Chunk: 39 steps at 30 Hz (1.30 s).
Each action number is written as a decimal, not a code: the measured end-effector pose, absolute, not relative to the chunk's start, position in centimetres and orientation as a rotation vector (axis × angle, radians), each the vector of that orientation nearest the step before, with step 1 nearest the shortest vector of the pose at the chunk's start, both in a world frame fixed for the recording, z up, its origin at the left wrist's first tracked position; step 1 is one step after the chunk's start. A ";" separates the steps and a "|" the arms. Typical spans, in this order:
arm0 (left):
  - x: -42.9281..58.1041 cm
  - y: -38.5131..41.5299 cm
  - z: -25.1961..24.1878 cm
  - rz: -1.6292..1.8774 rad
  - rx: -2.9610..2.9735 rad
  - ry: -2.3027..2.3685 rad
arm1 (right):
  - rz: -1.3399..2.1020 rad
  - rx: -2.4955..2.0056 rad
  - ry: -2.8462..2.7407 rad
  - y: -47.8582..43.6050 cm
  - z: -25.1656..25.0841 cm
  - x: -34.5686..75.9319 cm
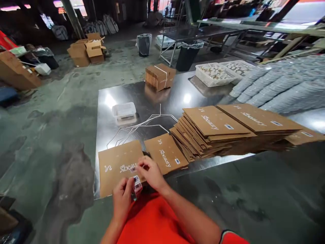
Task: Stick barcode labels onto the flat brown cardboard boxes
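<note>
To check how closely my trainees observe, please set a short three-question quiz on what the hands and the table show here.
1. True or false: the white plastic basket stands on the shiny metal tabletop.
2. Which hand holds the strip of barcode labels? A) left B) right C) neither
3. Fill in the word: the bundle of flat cardboard at the far side of the table is tied with a white ____.

Key:
1. True
2. A, the left hand
3. Strap
</note>
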<state>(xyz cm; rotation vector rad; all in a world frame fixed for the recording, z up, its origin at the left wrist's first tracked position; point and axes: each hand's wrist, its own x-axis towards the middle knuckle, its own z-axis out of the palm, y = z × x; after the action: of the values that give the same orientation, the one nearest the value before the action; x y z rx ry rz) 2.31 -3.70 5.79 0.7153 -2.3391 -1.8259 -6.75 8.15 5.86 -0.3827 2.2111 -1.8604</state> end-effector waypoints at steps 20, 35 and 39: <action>-0.1 -6.1 1.3 -2.183 0.899 -2.161 | -1.371 -0.158 2.653 5.6 0.7 -14.4; 0.0 -6.1 1.2 -2.181 0.889 -2.201 | -0.928 -0.174 2.890 5.0 1.4 -13.4; -0.1 -6.1 1.1 -2.156 0.868 -2.220 | -1.076 -0.107 2.873 5.0 0.5 -13.6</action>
<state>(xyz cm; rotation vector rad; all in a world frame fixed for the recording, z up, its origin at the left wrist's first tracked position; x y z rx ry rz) -0.15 -6.10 1.14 0.8684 -2.2202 -2.1561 -13.56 5.04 0.52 -0.1068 2.8725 -1.0756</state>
